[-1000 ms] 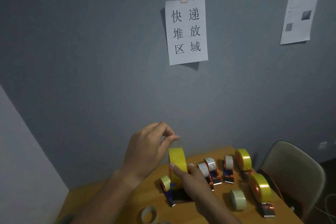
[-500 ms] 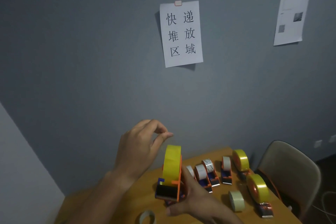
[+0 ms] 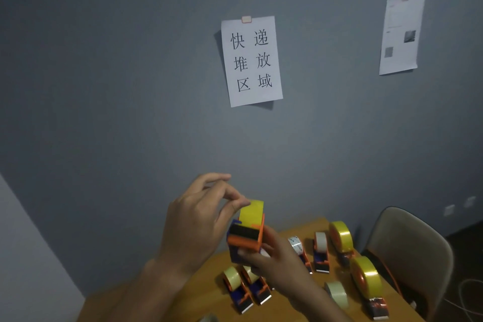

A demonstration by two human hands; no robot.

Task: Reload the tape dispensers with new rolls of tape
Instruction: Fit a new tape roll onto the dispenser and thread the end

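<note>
My right hand (image 3: 277, 261) grips an orange and blue tape dispenser (image 3: 244, 239) from below and holds it above the wooden table (image 3: 209, 293). A yellow tape roll (image 3: 252, 213) sits in the dispenser's top. My left hand (image 3: 198, 222) is raised beside it, thumb and fingertips pinched together at the roll's upper left edge. Whether they hold the tape's end cannot be told. Several other dispensers stand on the table, among them two small ones (image 3: 245, 287) at the front and two large yellow ones (image 3: 366, 277) at the right.
A loose pale roll (image 3: 337, 294) lies on the table near the right dispensers. A grey chair (image 3: 410, 251) stands at the table's right end. The grey wall behind carries a paper sign (image 3: 252, 60) and a second sheet (image 3: 400, 35).
My right hand has lifted the dispenser with the yellow roll higher and tilted it. My left hand's pinched fingers have come down to the roll's top edge. The view shifted left.
</note>
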